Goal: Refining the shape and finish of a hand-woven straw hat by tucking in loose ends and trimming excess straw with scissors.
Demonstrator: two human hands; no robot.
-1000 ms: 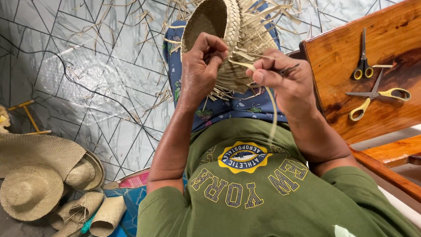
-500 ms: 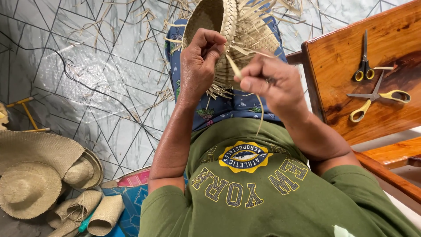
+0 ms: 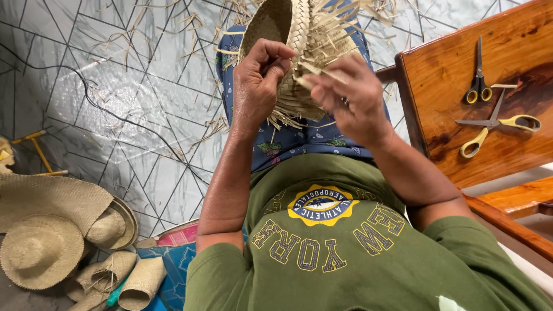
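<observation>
A half-woven straw hat point(image 3: 299, 40) with loose strand ends sticking out rests over my lap at the top middle. My left hand point(image 3: 259, 80) grips its woven edge, fingers curled round the rim. My right hand point(image 3: 348, 98) is beside it on the right, pinching a thin straw strand point(image 3: 314, 69) that runs back into the weave. Frayed strand ends hang below the hat over my blue patterned trousers point(image 3: 305, 141).
A wooden bench point(image 3: 512, 150) at the right holds small dark scissors point(image 3: 478, 86) and larger yellow-handled scissors point(image 3: 495, 121). Finished straw hats point(image 3: 46, 236) and woven pieces point(image 3: 124, 279) lie at the lower left. Straw scraps and a black cable point(image 3: 86, 92) cross the tiled floor.
My right hand has drawn the strand up and in toward the hat. The long strand that hung down over my shirt is no longer seen. My left hand keeps its grip.
</observation>
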